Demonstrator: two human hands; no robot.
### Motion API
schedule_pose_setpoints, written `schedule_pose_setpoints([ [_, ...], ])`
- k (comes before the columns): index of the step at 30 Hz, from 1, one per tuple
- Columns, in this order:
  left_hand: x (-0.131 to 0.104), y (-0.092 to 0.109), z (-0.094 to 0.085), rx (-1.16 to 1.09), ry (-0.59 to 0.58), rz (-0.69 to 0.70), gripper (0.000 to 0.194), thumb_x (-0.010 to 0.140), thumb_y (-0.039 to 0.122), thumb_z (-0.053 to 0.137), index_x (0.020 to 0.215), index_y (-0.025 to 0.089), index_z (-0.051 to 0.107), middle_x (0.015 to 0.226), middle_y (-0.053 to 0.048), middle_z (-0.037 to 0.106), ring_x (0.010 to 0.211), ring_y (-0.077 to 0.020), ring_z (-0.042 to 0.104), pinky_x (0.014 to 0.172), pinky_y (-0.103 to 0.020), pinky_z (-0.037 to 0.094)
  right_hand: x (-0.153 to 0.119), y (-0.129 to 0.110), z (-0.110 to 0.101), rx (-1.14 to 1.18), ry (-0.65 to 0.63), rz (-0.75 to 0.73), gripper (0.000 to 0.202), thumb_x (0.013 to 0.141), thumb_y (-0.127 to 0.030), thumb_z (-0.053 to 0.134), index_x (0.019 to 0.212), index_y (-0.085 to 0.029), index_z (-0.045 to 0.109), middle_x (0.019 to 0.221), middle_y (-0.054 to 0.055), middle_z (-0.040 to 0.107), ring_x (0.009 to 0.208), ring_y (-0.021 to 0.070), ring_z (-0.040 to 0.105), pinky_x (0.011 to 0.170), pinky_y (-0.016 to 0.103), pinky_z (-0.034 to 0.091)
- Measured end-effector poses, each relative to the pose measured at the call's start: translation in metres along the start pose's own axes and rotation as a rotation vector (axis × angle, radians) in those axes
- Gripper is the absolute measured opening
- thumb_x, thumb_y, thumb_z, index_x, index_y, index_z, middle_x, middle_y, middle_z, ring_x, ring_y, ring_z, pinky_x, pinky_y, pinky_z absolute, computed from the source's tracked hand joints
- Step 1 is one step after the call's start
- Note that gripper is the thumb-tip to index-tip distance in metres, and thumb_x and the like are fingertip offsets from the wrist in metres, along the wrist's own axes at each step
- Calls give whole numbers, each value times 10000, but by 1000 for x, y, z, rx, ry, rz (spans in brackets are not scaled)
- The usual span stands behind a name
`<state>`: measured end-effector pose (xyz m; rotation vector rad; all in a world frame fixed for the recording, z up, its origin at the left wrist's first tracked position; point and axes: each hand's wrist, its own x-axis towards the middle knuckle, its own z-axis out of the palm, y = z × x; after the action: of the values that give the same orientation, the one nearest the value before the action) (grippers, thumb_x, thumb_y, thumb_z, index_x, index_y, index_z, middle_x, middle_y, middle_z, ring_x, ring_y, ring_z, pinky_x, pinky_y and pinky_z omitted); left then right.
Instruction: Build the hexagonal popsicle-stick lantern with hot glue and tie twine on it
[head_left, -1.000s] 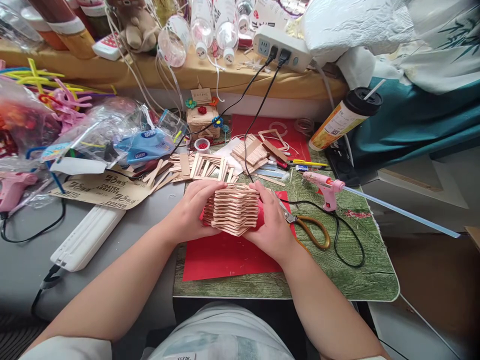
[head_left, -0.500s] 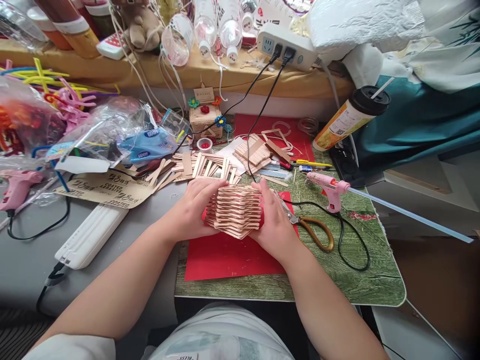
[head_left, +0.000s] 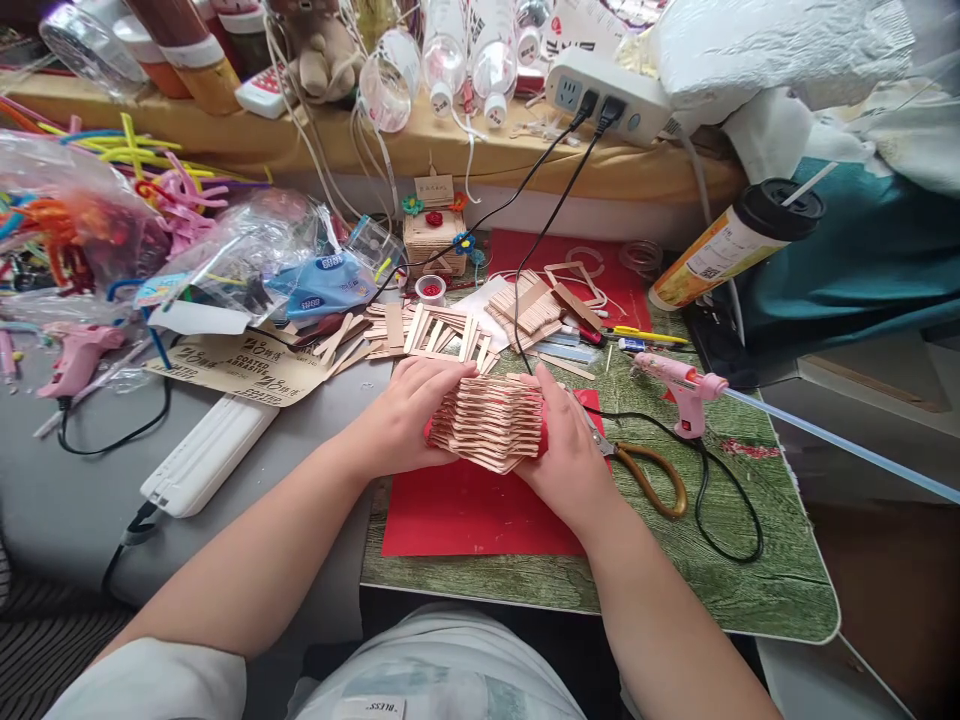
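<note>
Both my hands hold a box-like stack of glued wooden craft sticks (head_left: 489,425), its layered sticks forming a zigzag side that faces me. My left hand (head_left: 409,418) grips its left side, with fingers over the far edge. On the right side, my right hand (head_left: 571,450) presses with its fingers and thumb. Under the stack lies a sheet of red paper (head_left: 480,520) on the green wood-patterned board (head_left: 517,590). Scissors with brown handles (head_left: 654,478) rest just right of my right hand, their blades partly hidden by it.
A pink glue gun (head_left: 686,390) with a long glue stick stands to the right, its cord looping nearby. Loose craft sticks (head_left: 427,330) lie behind my hands. A tilted drink cup (head_left: 731,245) is at back right, a white power strip (head_left: 214,455) at left.
The whole view has shifted slightly, so the scene sits further right. Both hands keep their hold on the craft-stick stack, which looks turned or tilted a little.
</note>
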<state>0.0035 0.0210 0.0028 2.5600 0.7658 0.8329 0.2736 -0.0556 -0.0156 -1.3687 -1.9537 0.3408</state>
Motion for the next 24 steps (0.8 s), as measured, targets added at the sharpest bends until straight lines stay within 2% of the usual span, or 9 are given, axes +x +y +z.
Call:
schedule_pose_setpoints([
  [8, 0, 1, 0, 12, 10, -2, 1045, 847, 369, 907, 1702, 298, 310, 1530, -178, 642, 1397, -389, 623, 1180, -556, 461, 0, 1, 0, -7, 1, -1, 1053, 989, -541, 776, 1790, -318, 129, 1653, 145, 584, 1526, 400, 565, 1251, 637, 517],
  [16, 0, 0, 0, -3, 23, 18, 1080, 861, 399, 896, 1731, 297, 265, 1571, -179, 606, 1445, -391, 585, 1220, -570, 440, 0, -3, -1, 17, -7, 4, 1193, 962, -541, 816, 1801, -306, 1, 1723, 156, 503, 1593, 407, 492, 1287, 650, 484],
  [24, -1, 0, 1, 11, 41, 29, 1137, 856, 419, 908, 1753, 291, 219, 1576, -194, 589, 1438, -393, 580, 1219, -566, 445, 0, -3, -2, 50, -14, 5, 1238, 959, -524, 828, 1799, -284, -48, 1767, 178, 432, 1640, 404, 426, 1313, 661, 442],
])
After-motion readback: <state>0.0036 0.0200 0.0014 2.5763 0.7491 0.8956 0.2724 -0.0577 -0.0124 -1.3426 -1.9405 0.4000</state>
